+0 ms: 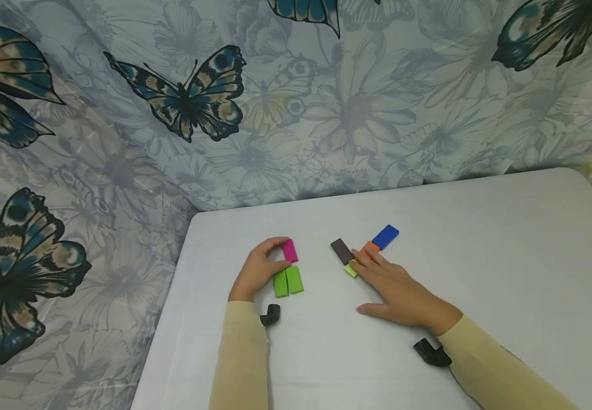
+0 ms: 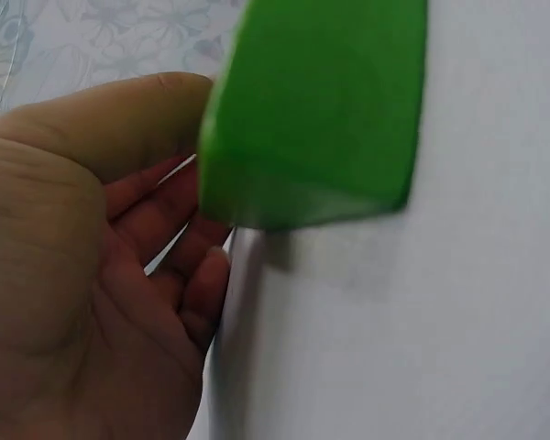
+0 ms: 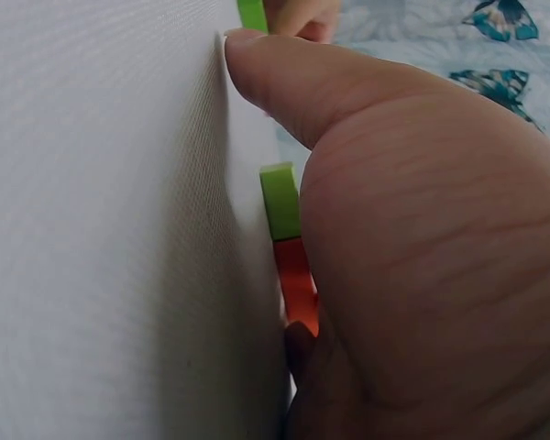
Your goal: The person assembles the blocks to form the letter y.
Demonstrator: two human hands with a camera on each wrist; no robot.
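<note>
In the head view my left hand holds a small pink rectangular block between index finger and thumb, at its far and near ends. Two green blocks lie side by side just below it; one fills much of the left wrist view as a green block beside the thumb. My right hand lies with fingers stretched out over an orange block and a lime-green block, partly covering both. The right wrist view shows the lime block and orange block end to end.
A dark brown block lies slanted against the lime one, and a blue block extends the line beyond the orange one. All lie on a white table. Behind it hangs a butterfly-patterned cloth. Black wrist cameras sit at both sleeves.
</note>
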